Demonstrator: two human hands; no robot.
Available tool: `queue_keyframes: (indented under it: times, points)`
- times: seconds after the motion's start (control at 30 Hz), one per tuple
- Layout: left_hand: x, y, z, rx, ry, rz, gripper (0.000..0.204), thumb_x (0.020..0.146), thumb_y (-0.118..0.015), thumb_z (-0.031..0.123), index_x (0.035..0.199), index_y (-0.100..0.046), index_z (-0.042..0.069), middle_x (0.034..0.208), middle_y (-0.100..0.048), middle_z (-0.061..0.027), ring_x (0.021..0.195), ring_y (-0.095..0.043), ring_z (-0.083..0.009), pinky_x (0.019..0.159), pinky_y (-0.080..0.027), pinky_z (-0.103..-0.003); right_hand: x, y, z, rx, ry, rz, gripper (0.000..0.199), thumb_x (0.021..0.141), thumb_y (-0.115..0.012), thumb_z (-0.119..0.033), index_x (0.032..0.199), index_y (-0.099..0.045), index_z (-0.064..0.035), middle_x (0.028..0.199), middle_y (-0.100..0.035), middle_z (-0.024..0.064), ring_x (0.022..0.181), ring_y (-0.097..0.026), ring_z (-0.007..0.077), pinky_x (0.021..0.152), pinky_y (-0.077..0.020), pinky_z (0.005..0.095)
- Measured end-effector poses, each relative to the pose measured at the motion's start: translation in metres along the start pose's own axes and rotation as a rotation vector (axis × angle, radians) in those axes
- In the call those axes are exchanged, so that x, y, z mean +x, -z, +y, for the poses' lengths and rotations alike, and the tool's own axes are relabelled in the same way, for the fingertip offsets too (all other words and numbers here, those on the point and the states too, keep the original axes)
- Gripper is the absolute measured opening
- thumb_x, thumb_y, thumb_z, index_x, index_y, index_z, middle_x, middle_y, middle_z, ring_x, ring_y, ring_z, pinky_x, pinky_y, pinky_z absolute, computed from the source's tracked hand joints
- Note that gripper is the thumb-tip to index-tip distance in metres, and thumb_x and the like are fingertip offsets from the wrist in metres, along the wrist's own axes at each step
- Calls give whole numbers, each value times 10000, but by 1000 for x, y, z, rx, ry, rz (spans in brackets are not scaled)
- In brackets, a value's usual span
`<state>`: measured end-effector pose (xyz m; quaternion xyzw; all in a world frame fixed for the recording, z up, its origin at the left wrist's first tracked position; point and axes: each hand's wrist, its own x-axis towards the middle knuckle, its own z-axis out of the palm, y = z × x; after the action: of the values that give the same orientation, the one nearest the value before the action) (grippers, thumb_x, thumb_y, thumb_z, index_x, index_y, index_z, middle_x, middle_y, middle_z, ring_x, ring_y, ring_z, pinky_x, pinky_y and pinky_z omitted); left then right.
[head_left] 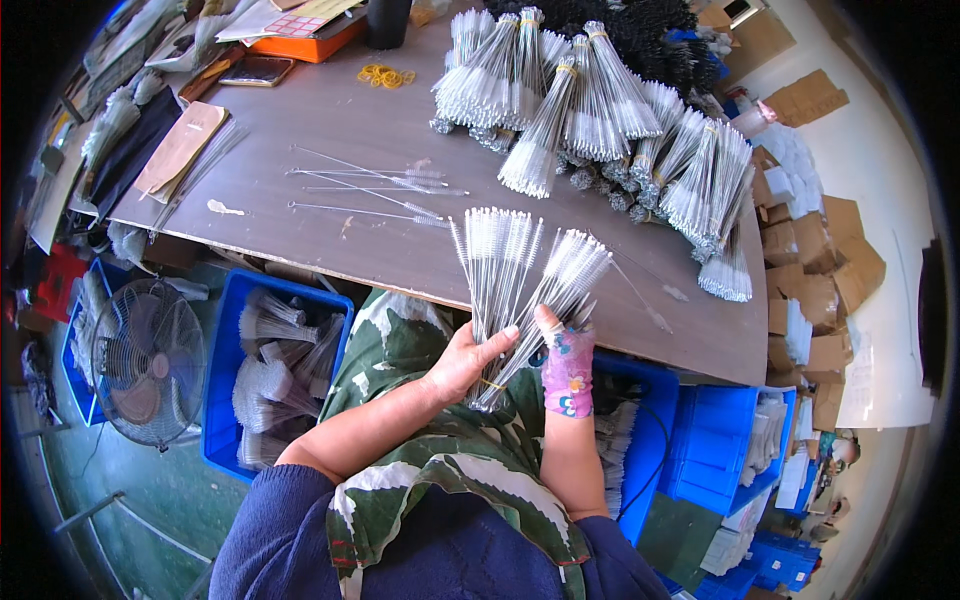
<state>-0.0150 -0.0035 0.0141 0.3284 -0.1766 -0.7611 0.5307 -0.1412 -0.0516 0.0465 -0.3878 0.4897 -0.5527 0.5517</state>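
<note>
Near the table's front edge I hold a bundle of wire tube brushes (497, 250) with white bristles, fanned into two bunches. My left hand (465, 362) is closed round the stems of the left bunch, thumb across the wires. My right hand (568, 362), in a pink patterned fingerless glove, grips the right bunch, its thumb pointing up. A yellow rubber band circles the stems low down, below the hands. Several loose brushes (385, 185) lie on the table beyond the left bunch. The fingers behind the stems are partly hidden.
Banded brush bundles (600, 100) are piled at the table's back right. Yellow rubber bands (386, 76) and a phone (257, 70) lie at the back left. Blue crates (345, 290) of brushes stand below the table, with a fan (150, 360) at left and cardboard boxes (810, 245) at right.
</note>
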Motion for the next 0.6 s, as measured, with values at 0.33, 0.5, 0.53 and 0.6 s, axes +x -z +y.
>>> queue_keyframes:
  times: [0.33, 0.5, 0.53, 0.6]
  points:
    - [-3, 8, 9, -37, 2, -112, 473, 802, -681, 201, 1188, -489, 6, 1074, -573, -47, 962, -527, -122, 862, -417, -283, -4, 7, -16, -82, -36, -161, 361, 782, -657, -38, 1120, -539, 5, 937, -627, 59, 812, -592, 127, 760, -467, 247]
    - [-1, 6, 9, 39, 75, -211, 575, 724, -728, 57, 1227, -456, 0, 1129, -559, -68, 1017, -512, -133, 912, -392, -287, -8, 14, -21, -106, -97, -293, 430, 810, -591, -25, 1215, -450, 0, 922, -639, 96, 795, -593, 138, 735, -469, 251]
    - [0, 7, 6, 43, 85, -200, 570, 729, -722, 58, 1228, -455, -1, 1127, -562, -71, 1017, -514, -138, 913, -391, -289, -9, 14, -23, -107, -96, -298, 447, 808, -586, -24, 1228, -433, 2, 926, -639, 98, 793, -593, 140, 736, -469, 252]
    - [1, 7, 1, 56, 64, -204, 533, 739, -710, 62, 1210, -468, -1, 1109, -573, -70, 1001, -526, -144, 910, -398, -296, -8, 14, -28, -177, -164, -287, 442, 792, -590, -6, 1211, -452, 4, 915, -636, 83, 785, -591, 144, 730, -472, 254]
